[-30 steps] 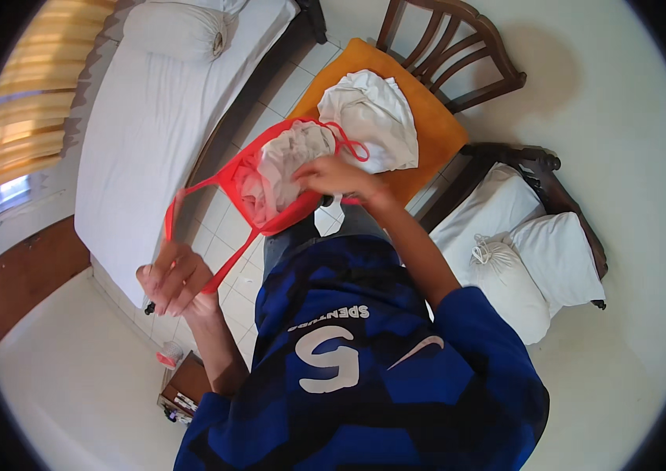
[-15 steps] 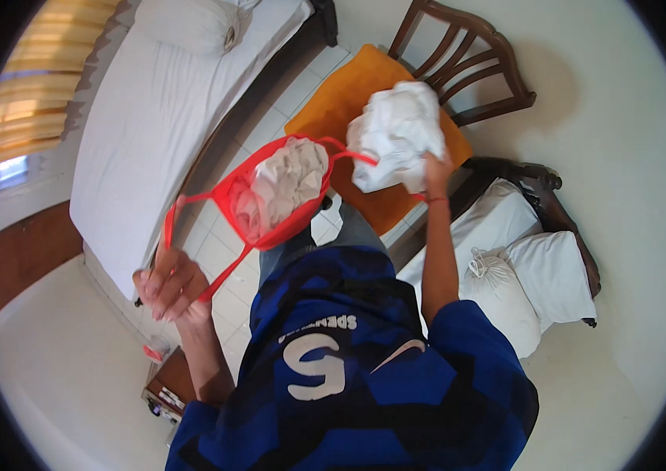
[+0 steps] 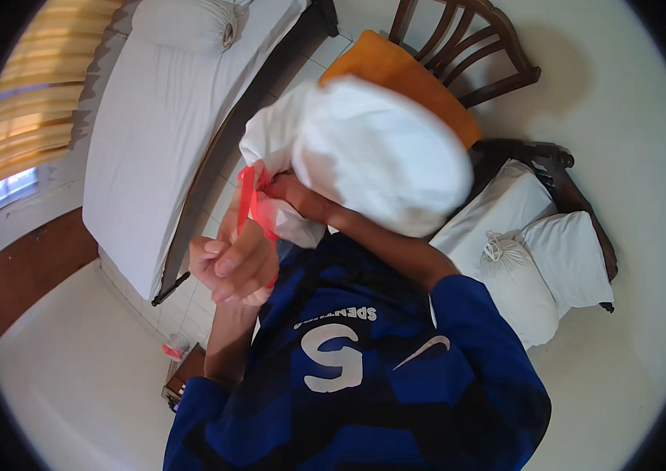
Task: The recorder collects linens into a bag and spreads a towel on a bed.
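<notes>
My left hand is closed around the thin handles of a red net bag, which hangs bunched up in front of my chest. My right hand grips a big white cloth bundle raised close to the camera, and the cloth hides most of its fingers. A fold of white cloth hangs just below the red handles, between both hands. I cannot tell how much of the cloth lies inside the bag.
A bed with a white sheet and a pillow lies at the left. Behind the bundle stands a wooden chair with an orange cushion. White pillows fill a second chair at the right. A small wooden stool is by my left elbow.
My right hand lifted the white cloth off the orange cushion and up toward the camera. The red bag, spread open before, is now gathered at my left hand, which rose toward my chest.
</notes>
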Motion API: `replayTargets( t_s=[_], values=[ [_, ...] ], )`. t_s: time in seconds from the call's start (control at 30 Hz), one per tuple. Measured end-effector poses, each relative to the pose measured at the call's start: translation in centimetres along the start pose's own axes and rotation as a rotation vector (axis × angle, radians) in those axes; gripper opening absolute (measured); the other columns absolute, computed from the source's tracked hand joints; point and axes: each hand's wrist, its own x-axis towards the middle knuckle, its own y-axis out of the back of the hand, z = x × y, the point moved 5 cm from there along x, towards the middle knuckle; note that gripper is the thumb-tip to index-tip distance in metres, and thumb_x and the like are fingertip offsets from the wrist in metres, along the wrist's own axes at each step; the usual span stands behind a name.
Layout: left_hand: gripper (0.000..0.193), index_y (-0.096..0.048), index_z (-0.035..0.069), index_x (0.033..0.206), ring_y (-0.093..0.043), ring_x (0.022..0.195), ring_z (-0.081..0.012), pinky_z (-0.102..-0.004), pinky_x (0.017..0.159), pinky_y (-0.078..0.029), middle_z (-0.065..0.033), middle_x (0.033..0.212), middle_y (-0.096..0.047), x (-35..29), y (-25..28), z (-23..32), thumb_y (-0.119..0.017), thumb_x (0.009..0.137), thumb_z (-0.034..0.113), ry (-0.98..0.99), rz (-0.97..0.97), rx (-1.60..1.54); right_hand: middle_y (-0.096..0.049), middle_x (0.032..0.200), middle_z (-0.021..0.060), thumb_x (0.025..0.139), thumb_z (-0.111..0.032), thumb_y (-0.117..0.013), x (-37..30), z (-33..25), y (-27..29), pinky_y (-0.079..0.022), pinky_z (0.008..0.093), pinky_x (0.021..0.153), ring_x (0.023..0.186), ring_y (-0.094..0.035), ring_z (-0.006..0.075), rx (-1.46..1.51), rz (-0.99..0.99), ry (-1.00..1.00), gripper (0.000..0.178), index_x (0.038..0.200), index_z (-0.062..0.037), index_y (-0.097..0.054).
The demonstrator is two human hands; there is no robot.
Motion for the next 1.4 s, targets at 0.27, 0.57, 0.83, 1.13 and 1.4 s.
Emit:
replayTargets(
  t_s=[0.27,0.57,0.83,1.13,1.4],
  values=[
    [0.078,0.006,0.002,0.152,-0.06,0.047,-0.014,-0.0234,0.043,-0.054,-0.0131,0.078,-0.056,-0.9,1.0,2.5,-0.038,0.088,0.007,-0.029,-0.03,-0.09,-0.06,0.116,0.0232,0.08,-0.022,-0.068,-5.6,5.6,6.4,-0.047,0.0427,0.092,0.108,-0.058,0.0394,0.705,0.375,-0.421,0.047,0.118,-0.0029,-0.049],
    [0.076,0.002,0.004,0.152,-0.056,0.043,-0.0136,-0.0226,0.039,-0.052,-0.0141,0.079,-0.056,1.6,1.9,1.9,-0.038,0.088,0.006,0.115,-0.019,-0.092,-0.058,0.121,0.0241,0.074,-0.014,-0.074,-6.1,0.6,6.5,-0.051,0.0431,0.086,0.112,-0.055,0.0424,0.354,0.697,-0.049,0.042,0.11,0.003,-0.058],
    [0.082,0.009,0.0,0.151,-0.06,0.045,-0.0154,-0.0251,0.041,-0.053,-0.0146,0.075,-0.057,3.9,3.8,1.5,-0.042,0.087,0.006,0.145,0.144,-0.114,-0.063,0.111,0.0199,0.087,-0.018,-0.055,-0.8,16.1,-2.1,-0.049,0.0474,0.086,0.102,-0.059,0.0418,0.045,0.367,-0.71,0.023,0.097,-0.0018,-0.068],
    [0.076,0.004,0.003,0.152,-0.054,0.041,-0.0117,-0.0223,0.038,-0.05,-0.0134,0.075,-0.055,4.3,3.9,3.2,-0.037,0.088,0.005,0.114,0.133,-0.089,-0.064,0.117,0.0118,0.079,-0.019,-0.076,-20.2,21.7,4.1,-0.049,0.0329,0.091,0.106,-0.061,0.0219,0.983,0.959,-1.32,0.052,0.121,0.0051,-0.057],
    [0.074,-0.002,0.004,0.153,-0.05,0.038,-0.0108,-0.0206,0.034,-0.046,-0.0117,0.075,-0.053,4.9,6.0,2.8,-0.038,0.088,0.006,0.204,0.21,0.012,-0.069,0.107,0.0168,0.086,-0.021,-0.069,-15.2,13.3,8.9,-0.052,0.0346,0.085,0.097,-0.066,0.0254,0.861,0.812,-0.869,0.041,0.118,0.0022,-0.06]
  ],
)
